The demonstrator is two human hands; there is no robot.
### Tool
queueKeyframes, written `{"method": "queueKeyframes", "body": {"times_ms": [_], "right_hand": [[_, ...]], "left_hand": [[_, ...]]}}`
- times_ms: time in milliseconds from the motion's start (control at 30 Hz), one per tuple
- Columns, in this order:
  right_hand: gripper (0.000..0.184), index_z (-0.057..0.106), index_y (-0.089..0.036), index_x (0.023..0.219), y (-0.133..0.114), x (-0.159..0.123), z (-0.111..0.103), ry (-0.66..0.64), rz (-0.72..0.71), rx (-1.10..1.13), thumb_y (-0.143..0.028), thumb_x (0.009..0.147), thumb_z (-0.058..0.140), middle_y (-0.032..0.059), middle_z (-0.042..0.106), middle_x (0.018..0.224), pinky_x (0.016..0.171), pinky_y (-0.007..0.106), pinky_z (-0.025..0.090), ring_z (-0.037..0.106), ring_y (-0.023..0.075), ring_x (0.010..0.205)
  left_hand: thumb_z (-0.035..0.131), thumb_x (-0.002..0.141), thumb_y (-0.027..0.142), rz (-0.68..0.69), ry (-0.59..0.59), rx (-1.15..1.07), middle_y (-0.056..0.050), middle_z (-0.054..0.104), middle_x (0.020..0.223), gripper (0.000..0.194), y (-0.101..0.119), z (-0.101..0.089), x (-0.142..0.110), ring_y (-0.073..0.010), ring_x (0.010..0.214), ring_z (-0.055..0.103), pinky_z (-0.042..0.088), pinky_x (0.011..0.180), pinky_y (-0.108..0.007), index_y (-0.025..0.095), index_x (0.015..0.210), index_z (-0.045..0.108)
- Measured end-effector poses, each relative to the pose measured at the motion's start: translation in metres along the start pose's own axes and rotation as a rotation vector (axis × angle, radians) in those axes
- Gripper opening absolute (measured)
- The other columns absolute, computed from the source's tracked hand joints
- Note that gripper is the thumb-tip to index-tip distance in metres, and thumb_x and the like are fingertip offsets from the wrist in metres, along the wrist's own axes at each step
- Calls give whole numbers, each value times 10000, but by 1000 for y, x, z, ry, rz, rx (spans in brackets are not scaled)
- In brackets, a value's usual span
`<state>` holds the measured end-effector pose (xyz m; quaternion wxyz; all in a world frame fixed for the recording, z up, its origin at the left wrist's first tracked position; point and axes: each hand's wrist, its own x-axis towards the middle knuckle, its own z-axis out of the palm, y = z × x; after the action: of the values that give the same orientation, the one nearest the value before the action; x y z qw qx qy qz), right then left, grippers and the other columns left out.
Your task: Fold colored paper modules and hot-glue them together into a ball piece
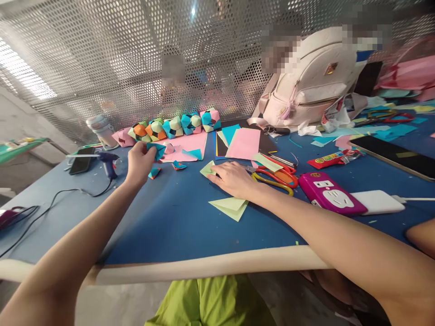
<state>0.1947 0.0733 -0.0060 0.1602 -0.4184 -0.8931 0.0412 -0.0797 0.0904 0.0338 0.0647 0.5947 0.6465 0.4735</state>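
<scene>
My left hand (pixel 138 164) pinches a blue folded paper piece (pixel 157 151) just above the table. Under it lie two small blue-and-orange folded units, one (pixel 154 173) near the wrist and another (pixel 179 165) to its right. My right hand (pixel 233 175) rests on the table, its fingers closed on a light green folded paper (pixel 208 169). Part of that paper is hidden beneath the fingers. A second light green folded sheet (pixel 233 207) lies below the right hand. Several finished paper balls (pixel 192 123) stand in a row behind the hands.
Scissors (pixel 277 179) lie beside my right forearm, near a purple power strip (pixel 328 192) and a phone (pixel 396 156). A glue gun (pixel 108 165) with its cable is at left. Pink paper (pixel 244 144), a backpack (pixel 311 81) and a perforated metal screen (pixel 136 59) are behind.
</scene>
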Motion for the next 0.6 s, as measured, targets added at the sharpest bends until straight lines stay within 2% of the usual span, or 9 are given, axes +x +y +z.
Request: {"method": "queueKeyframes", "body": {"times_ms": [67,167,233,333,433,600], "right_hand": [[411,676,-146,1009,1,1,-3,22,21,14,-380,1017,337,114,730,981,817,310,389,651,230,974],[408,687,-157,852,5,1,-7,106,79,91,-333,1006,353,88,731,853,712,279,388,663,203,830],[305,677,-164,816,9,1,-10,185,130,180,-269,961,430,67,722,806,662,263,386,648,182,751],[162,648,-162,806,14,-1,-16,317,157,311,-156,866,497,47,701,778,650,244,399,618,155,695],[94,598,-165,847,15,-2,-22,431,174,422,-144,815,512,41,680,787,638,239,410,602,144,674],[261,531,-176,1048,13,-3,-24,464,246,579,-175,788,521,23,678,804,629,244,440,600,140,654]], "left_hand": [[559,728,246,-66,-48,-269,12,602,659,120,17,11,-14,-176,586,647,535,542,-318,199,818,494],[619,707,231,-129,-273,-528,18,611,625,155,39,30,-35,-182,564,660,528,507,-303,190,820,521],[641,707,235,-168,-374,-621,11,627,648,152,49,41,-48,-175,551,661,525,496,-295,188,815,544],[655,713,231,-253,-504,-695,10,638,680,203,57,55,-62,-169,561,667,535,518,-301,188,905,602],[672,710,230,-337,-570,-779,-3,651,706,228,59,66,-69,-176,588,677,548,560,-324,176,925,616],[683,704,245,-400,-619,-856,-22,669,701,196,55,77,-73,-209,652,698,564,627,-369,174,876,624]]}}
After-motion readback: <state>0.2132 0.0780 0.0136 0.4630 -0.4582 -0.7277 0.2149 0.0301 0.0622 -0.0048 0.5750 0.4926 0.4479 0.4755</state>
